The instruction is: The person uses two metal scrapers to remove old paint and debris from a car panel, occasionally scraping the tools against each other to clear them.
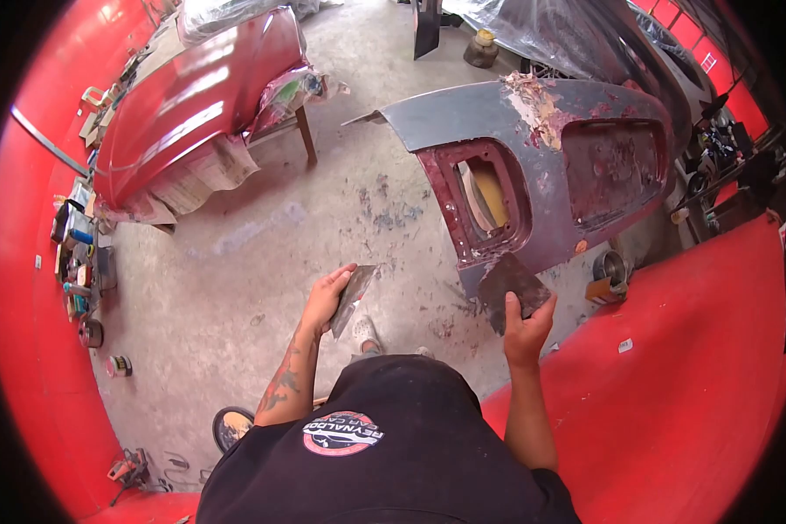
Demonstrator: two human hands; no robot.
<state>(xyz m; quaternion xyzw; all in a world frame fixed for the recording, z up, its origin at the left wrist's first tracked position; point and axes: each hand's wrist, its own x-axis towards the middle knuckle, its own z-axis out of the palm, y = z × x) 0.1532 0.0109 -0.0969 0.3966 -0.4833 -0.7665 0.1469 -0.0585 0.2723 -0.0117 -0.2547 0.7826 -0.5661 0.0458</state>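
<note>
Concrete floor [192,314] spreads between red walls [26,262], with a glossy red car panel [192,96] propped at the far left. Ahead and to the right, a grey car body panel [546,205] runs its long axis mostly side to side, one narrow corner pointing back towards the person. The right hand [530,332] is nearer, just short of that corner; the left hand [323,301] is well off to its left. Pinched between right thumb and fingers, a broad dark spreader [502,281] points away, overlapping the corner; contact is unclear. Left fingers, nearly closed, grip a smaller flat blade [355,293], its long axis slanting forward and rightward.
</note>
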